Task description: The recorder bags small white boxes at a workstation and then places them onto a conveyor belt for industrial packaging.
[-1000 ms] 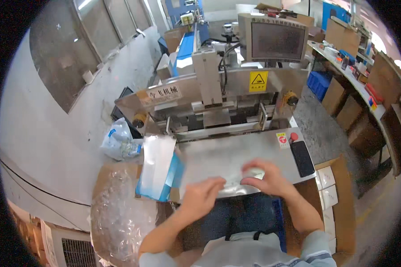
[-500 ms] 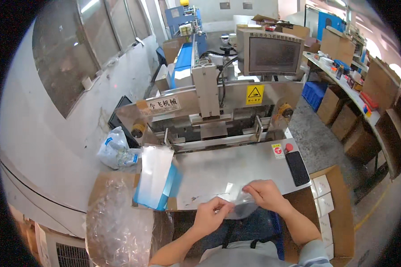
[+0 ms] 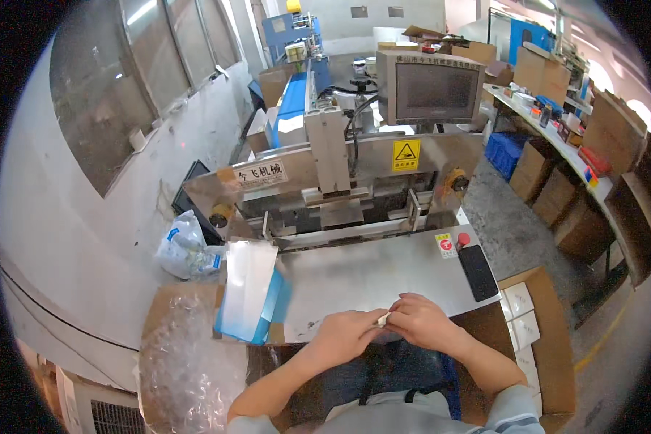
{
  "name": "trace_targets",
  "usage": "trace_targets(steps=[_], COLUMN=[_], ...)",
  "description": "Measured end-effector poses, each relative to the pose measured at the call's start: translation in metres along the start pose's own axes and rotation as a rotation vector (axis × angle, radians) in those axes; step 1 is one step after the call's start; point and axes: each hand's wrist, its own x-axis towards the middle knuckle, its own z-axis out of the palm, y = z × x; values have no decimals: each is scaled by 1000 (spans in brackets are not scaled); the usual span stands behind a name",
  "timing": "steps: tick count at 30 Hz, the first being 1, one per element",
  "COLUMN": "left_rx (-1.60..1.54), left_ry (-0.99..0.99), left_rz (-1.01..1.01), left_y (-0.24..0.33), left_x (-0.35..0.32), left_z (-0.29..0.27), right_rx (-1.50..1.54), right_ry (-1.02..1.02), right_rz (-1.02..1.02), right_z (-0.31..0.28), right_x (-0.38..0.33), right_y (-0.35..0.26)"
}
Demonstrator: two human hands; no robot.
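Note:
Both of my hands meet over the front edge of the steel worktop (image 3: 362, 275), fingers closed and fingertips nearly touching. My left hand (image 3: 343, 336) and my right hand (image 3: 421, 324) pinch a small pale bit of see-through plastic film (image 3: 383, 318) between them. Most of that film is hidden by the fingers. Left of my hands, a stack of white sheets (image 3: 249, 278) lies on a blue folder-like packet (image 3: 271, 307) at the worktop's left end. A black phone (image 3: 478, 273) rests on the right end.
Behind the worktop stands a steel machine frame (image 3: 369, 163) with a screen (image 3: 434, 90) and a red button (image 3: 464, 238). At lower left, a carton (image 3: 168, 296) holds see-through plastic bags (image 3: 192, 362). At right, another carton (image 3: 557, 347) holds white boxes (image 3: 526, 330).
My hands have drawn together. The see-through plastic stretched between them before is now mostly hidden in my fingers. The view has shifted slightly.

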Motion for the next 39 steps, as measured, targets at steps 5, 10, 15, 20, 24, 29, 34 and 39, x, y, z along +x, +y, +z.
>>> trace_targets(steps=[5,10,15,20,24,29,34,39], left_rx=[140,78,-68,-42,-122,-486,-425,-352], left_ry=[-255,-520,-589,-507,-423,-267,-238,94], left_rz=[-114,-321,-325,-389,-397,-737,-699,-335], left_y=[-25,-26,-32,-107,-218,-258,-306,-316], left_x=[-9,-15,-10,32,68,138,170,168], left_z=[5,-22,-45,-45,-34,-57,-71,-45], right_rx=[-37,339,604,291,285,236,54,-213], right_ry=[-218,-525,-320,-102,-224,-186,-146,-164], right_rz=[175,86,99,262,423,470,390,432], right_z=[3,-12,-9,20,67,73,79,99], right_x=[-13,-26,-14,22,67,123,172,187], right_y=[5,20,43,90,161,224,261,245])
